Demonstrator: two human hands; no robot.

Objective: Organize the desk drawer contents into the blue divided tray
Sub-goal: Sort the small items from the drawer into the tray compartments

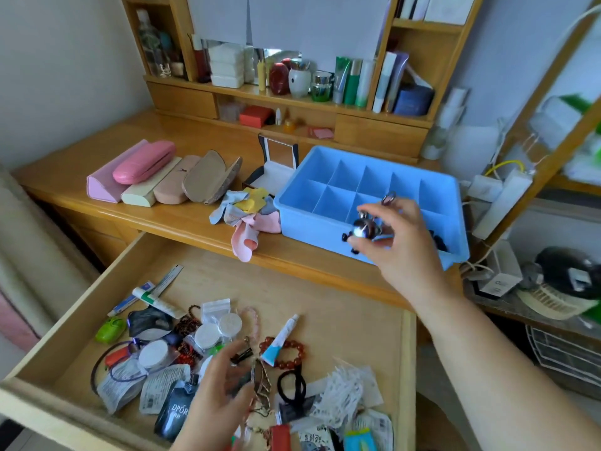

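Observation:
The blue divided tray (299, 203) stands on the desk at the right, with a dark item in its near right compartment. My right hand (400, 242) hovers over the tray's front edge and pinches a shiny metal and black trinket (364, 231) with a small ring on top. The open wooden drawer (357, 301) below holds a jumble: small tubes, white round cases, bead bracelets, black hair ties (292, 385), packets. My left hand (218, 392) is over the jumble with fingers spread, its fingertips at a dark hair clip (242, 354) and a metal clip beside it.
Several glasses cases (156, 177) lie in a row on the desk at the left. A heap of cleaning cloths (247, 209) sits beside the tray, an open box behind it. Shelves with bottles rise at the back. Power strips and cables crowd the right.

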